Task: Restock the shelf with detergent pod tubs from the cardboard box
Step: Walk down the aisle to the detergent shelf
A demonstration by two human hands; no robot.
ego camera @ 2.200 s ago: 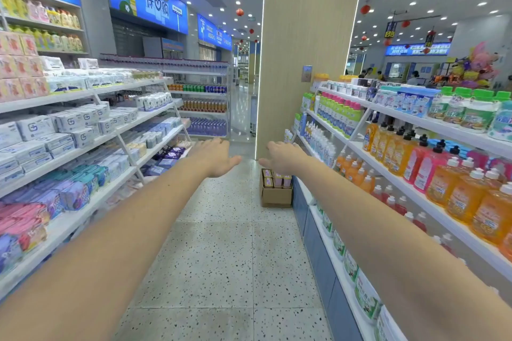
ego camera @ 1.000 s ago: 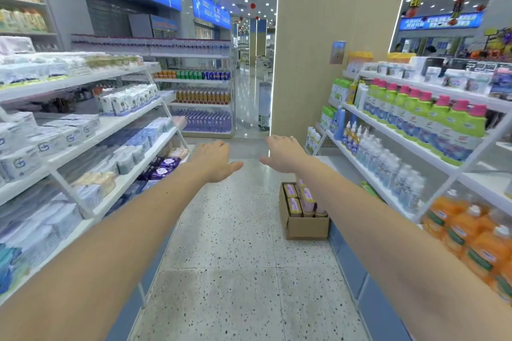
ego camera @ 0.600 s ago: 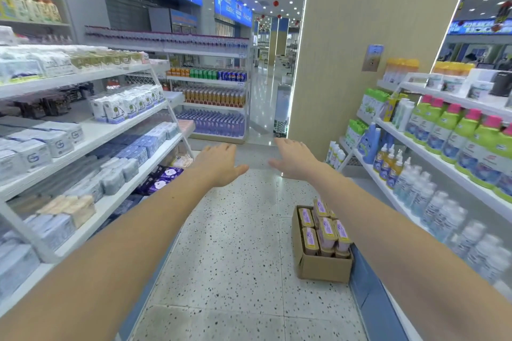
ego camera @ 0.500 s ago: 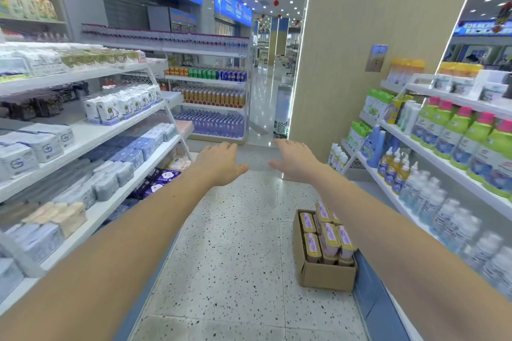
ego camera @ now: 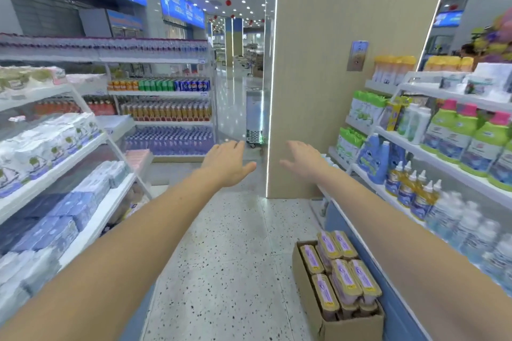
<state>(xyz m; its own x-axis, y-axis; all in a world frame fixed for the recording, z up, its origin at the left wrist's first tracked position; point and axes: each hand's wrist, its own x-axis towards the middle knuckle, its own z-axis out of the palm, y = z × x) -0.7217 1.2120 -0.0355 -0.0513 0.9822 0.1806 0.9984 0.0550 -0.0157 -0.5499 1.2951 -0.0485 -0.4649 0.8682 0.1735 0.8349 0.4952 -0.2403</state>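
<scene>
While both arms reach forward over the aisle, stock reads as follows. Item one: my left hand [ego camera: 227, 163], palm down, fingers straight and close together, thumb out to the side, holding nothing. Item two: my right hand [ego camera: 303, 160], likewise palm down with straight fingers and thumb out, holding nothing; it hangs in front of the pillar [ego camera: 346, 36], with a gap between the two hands. Item three: box [ego camera: 310, 302], brown cardboard, top open, standing on the floor [ego camera: 227, 257] at lower right, tight against the blue base panel [ego camera: 393, 310] of the right shelf [ego camera: 448, 95] and under my right forearm, well apart from both hands. Item four: tubs [ego camera: 343, 279], yellow lids with purple labels, upright and packed in rows inside the box, their tops standing above its rim; more tubs show beneath them at the near end. Item five, right shelf contents: green bottles [ego camera: 457, 135] with pink caps on a middle tier, a blue jug [ego camera: 374, 158] and small amber bottles [ego camera: 407, 188] on the tier below, clear bottles [ego camera: 465, 227] nearer to me, blurred. Item six: left shelf [ego camera: 55, 170], several tiers of white and blue wrapped packs [ego camera: 50, 144], labels too blurred to read. Item seven: drinks rack [ego camera: 166, 111] across the far end of the aisle, rows of cans and bottles. Floor is pale speckled terrazzo.
</scene>
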